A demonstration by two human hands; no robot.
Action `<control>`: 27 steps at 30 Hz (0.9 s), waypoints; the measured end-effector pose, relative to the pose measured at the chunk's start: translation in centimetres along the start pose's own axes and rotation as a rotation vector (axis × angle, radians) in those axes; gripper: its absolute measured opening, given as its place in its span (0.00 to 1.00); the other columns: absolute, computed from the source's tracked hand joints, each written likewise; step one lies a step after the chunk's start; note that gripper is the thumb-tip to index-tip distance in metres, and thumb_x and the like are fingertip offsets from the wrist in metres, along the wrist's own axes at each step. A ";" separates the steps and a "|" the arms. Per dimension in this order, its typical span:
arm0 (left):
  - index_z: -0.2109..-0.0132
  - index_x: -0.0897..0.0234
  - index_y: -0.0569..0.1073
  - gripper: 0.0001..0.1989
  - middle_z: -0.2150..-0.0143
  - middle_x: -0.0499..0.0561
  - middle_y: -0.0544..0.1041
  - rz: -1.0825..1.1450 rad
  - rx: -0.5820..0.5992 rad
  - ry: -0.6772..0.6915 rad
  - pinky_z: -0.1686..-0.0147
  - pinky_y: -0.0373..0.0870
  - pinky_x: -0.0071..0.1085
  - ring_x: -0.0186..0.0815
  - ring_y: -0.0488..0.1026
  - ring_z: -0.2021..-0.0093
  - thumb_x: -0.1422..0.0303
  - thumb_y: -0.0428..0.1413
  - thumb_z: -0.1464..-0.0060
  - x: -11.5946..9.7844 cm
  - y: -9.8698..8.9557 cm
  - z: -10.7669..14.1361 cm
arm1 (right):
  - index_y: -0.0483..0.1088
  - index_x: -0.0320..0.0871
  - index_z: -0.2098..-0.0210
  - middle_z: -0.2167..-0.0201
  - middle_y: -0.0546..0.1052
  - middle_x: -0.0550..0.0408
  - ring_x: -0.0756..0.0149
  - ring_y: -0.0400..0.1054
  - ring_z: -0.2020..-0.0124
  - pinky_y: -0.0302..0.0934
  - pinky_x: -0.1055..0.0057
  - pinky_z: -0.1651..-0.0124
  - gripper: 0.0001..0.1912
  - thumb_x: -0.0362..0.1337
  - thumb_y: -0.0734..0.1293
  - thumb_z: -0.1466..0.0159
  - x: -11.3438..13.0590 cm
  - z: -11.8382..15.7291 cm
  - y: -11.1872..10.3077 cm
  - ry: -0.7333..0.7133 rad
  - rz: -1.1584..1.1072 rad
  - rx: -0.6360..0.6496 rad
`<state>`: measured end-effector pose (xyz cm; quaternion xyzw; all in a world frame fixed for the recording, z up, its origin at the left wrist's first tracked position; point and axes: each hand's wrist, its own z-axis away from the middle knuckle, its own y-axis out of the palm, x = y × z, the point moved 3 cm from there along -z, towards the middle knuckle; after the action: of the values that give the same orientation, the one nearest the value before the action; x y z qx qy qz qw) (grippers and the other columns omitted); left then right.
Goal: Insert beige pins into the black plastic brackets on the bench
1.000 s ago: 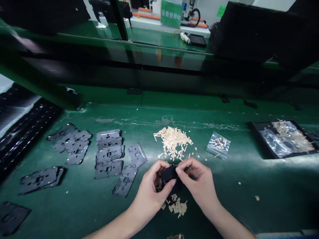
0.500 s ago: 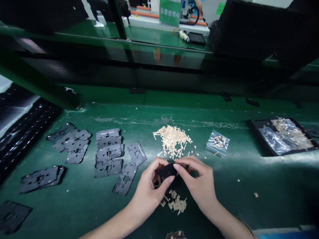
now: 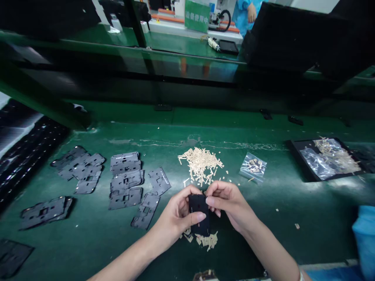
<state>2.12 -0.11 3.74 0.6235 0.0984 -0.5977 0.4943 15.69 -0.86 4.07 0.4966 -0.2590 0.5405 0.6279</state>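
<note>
My left hand [image 3: 181, 216] is closed around a thin black rectangular plastic plate [image 3: 199, 226], its thumb lying flat across the face. The plate stands roughly lengthwise toward me. At its upper right edge my right hand [image 3: 227, 201] pinches with thumb and forefinger; any small piece between those fingertips is hidden. Just beyond both hands lies a heap of small pale strips [image 3: 202, 162]. A smaller pile of the same strips [image 3: 209, 241] shows below the plate, partly covered by it.
Black plates with cut-outs [image 3: 125, 179] lie in groups to the left, several overlapping. A clear zip bag [image 3: 253, 167] of small pieces sits right of the heap. Farther right is a black tray [image 3: 299, 164] with plastic bags and strips. A blue sleeve [image 3: 365, 238] shows at the right edge.
The black plate has turned more upright and its face now shows more fully. My right fingers have curled in at its upper edge. A blue sleeve has appeared at the right.
</note>
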 end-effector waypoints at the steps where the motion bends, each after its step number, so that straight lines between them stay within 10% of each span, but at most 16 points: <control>1: 0.63 0.65 0.64 0.08 0.69 0.47 0.70 0.017 0.053 -0.026 0.70 0.64 0.23 0.28 0.67 0.70 0.73 0.57 0.51 0.0 0.1 0.0 | 0.68 0.39 0.76 0.83 0.68 0.60 0.78 0.59 0.82 0.52 0.82 0.83 0.10 0.37 0.72 0.50 0.0 0.0 0.1 0.028 -0.016 0.033; 4: 0.63 0.64 0.64 0.12 0.69 0.48 0.71 0.011 0.098 -0.060 0.70 0.66 0.26 0.31 0.70 0.70 0.73 0.59 0.54 0.0 0.0 -0.2 | 0.67 0.39 0.76 0.84 0.67 0.61 0.78 0.58 0.84 0.51 0.82 0.84 0.10 0.38 0.72 0.50 0.0 0.3 0.2 0.030 -0.046 0.073; 11: 0.55 0.60 0.63 0.25 0.60 0.50 0.69 -0.498 -0.328 0.128 0.67 0.70 0.30 0.36 0.68 0.61 0.71 0.64 0.61 -0.2 -0.6 0.2 | 0.68 0.41 0.75 0.77 0.69 0.59 0.74 0.62 0.77 0.57 0.78 0.75 0.04 0.33 0.68 0.45 0.7 1.4 0.5 -0.308 0.296 -0.184; 27: 0.48 0.59 0.64 0.22 0.53 0.54 0.68 -0.884 -0.276 0.422 0.53 0.64 0.40 0.42 0.64 0.51 0.80 0.51 0.50 -1.0 -0.7 0.8 | 0.70 0.41 0.78 0.81 0.68 0.61 0.77 0.56 0.83 0.51 0.79 0.82 0.06 0.35 0.72 0.50 -0.4 0.7 0.6 -0.108 0.037 -0.066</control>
<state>0.85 0.16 4.38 0.5583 0.5287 -0.5920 0.2414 15.13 -1.69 4.22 0.4993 -0.3195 0.5155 0.6188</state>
